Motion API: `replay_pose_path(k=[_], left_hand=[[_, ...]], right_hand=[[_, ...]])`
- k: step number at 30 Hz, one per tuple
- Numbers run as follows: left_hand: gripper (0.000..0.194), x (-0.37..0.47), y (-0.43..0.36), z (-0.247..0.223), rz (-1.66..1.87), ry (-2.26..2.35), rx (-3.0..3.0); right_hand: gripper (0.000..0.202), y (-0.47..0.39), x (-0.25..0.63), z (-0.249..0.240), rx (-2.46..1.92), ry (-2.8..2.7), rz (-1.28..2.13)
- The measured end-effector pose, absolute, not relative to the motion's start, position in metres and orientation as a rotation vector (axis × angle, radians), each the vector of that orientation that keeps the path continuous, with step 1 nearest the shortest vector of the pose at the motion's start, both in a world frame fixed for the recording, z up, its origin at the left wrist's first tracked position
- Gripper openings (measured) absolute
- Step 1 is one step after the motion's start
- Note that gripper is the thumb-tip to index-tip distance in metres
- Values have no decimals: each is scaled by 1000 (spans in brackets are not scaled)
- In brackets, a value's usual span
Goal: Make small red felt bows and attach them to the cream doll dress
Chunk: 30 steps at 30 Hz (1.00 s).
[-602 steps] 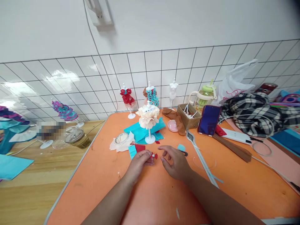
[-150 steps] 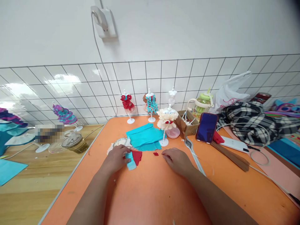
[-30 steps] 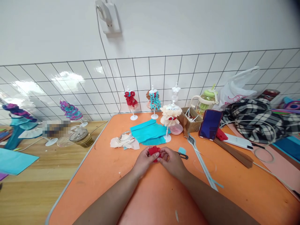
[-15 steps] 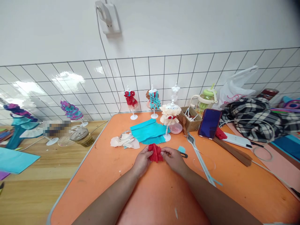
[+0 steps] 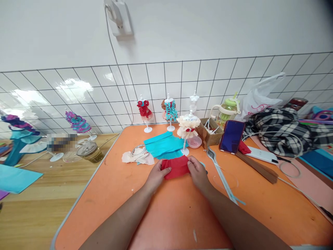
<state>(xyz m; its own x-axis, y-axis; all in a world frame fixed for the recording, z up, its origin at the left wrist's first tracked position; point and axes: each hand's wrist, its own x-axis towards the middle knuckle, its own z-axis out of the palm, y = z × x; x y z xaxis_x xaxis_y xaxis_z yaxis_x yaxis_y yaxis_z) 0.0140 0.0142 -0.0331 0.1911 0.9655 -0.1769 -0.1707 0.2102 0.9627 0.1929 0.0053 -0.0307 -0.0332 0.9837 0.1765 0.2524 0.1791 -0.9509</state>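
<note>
A piece of red crepe paper (image 5: 178,167) is stretched flat between my two hands, just above the orange table. My left hand (image 5: 158,172) pinches its left end, thumb on top. The right end is gripped by my right hand (image 5: 197,171), with the thumb on the near face. Beyond the paper lies a folded sheet of turquoise crepe paper (image 5: 162,145). A small dress form in a cream ruffled dress (image 5: 188,127) stands just past my right hand. A dark-handled tool is mostly hidden behind that hand.
Dress forms in a red outfit (image 5: 144,110) and a turquoise one (image 5: 170,110) stand near the tiled wall. Cream scraps (image 5: 137,158) lie left. To the right are a pink dish (image 5: 194,141), a cardboard box (image 5: 214,134), a phone (image 5: 232,136) and brown paper strips (image 5: 257,168).
The red crepe paper was bunched between my fingers and is now spread out wide. My right hand has moved right, away from my left hand, covering more of the dark-handled tool.
</note>
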Motion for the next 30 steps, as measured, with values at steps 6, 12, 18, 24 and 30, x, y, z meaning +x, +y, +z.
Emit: replay_pose_path(k=[6, 12, 18, 24, 30], left_hand=[[25, 5, 15, -27, 962, 901, 865], [39, 2, 13, -12, 850, 789, 688], [35, 4, 10, -10, 717, 969, 672], [28, 4, 15, -11, 923, 1005, 572], [29, -2, 18, -14, 999, 793, 523]], right_hand=[[17, 8, 198, -31, -1221, -1425, 1018], [21, 11, 204, -22, -1365, -1532, 883], [23, 16, 213, -21, -1424, -1652, 853], [26, 27, 241, -24, -1647, -1996, 505], [18, 28, 252, -41, -1870, -2250, 375]])
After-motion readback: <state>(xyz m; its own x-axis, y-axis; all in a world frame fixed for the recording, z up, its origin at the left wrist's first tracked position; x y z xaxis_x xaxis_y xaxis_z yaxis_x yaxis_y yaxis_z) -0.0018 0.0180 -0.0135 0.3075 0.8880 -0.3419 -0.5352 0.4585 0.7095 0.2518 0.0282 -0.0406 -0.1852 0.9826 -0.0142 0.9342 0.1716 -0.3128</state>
